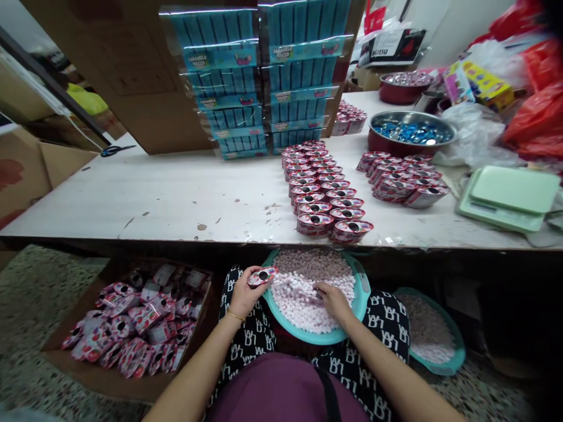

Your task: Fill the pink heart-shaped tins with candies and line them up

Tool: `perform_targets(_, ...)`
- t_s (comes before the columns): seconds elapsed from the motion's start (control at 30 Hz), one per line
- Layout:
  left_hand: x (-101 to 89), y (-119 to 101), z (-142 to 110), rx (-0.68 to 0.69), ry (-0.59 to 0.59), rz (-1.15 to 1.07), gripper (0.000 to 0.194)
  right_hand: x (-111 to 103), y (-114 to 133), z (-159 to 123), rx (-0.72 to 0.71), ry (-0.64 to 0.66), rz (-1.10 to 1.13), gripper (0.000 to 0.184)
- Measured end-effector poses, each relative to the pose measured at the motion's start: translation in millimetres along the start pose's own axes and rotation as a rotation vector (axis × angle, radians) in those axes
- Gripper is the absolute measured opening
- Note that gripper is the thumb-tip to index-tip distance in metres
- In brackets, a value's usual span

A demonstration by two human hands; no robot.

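My left hand grips a small oval-topped candy pack, red and pink with a dark hole in its top. It is held upright over the left rim of a turquoise basin resting on my lap. Small whitish round candies fill the basin. My right hand reaches into it from the right, its fingers bent together at the surface of the candies. Something small and dark shows at those fingertips, too small to name.
Rows of similar packs stand on the white table. A carton of packs sits at lower left, a second basin at right. Blue display boxes, a bowl of blue wrapped pieces and a green scale stand on the table.
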State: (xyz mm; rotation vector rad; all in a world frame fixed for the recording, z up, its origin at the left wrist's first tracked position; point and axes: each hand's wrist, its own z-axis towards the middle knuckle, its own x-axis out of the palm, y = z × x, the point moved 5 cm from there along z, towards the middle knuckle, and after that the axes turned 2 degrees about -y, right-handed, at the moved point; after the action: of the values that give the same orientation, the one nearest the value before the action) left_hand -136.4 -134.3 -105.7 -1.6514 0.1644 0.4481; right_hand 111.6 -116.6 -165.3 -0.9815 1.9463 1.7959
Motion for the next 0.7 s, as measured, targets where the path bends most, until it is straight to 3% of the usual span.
perform_targets(0.13, 16.0, -3.3, 0.0, 0.092, 0.012, 0.101, 0.035, -47.4, 19.1, -3.5, -0.057, 0.039, -0.100, 0.027)
perform_targets(0.27, 44.6, -19.0, -2.9, 0.214, 0.081, 0.229, 0.037, -78.3, 69.3, -4.4, -0.145, 0.126, -0.491, 0.032)
perform_targets(0.37, 59.3, -25.2, -5.7, 0.233, 0.121, 0.264, 0.039, -84.0, 106.7, -5.9, -0.215, 0.188, -0.794, 0.033)
perform_targets(0.47, 64.7, -27.2, -8.2, 0.238, 0.140, 0.271, 0.040, -80.0, 134.1, -8.7, -0.314, 0.222, -0.937, 0.024)
perform_targets(0.7, 61.6, -23.4, -7.6, 0.187, 0.142, 0.219, 0.038, -77.5, 155.8, -13.9, -0.388, 0.189, -1.005, 0.020)
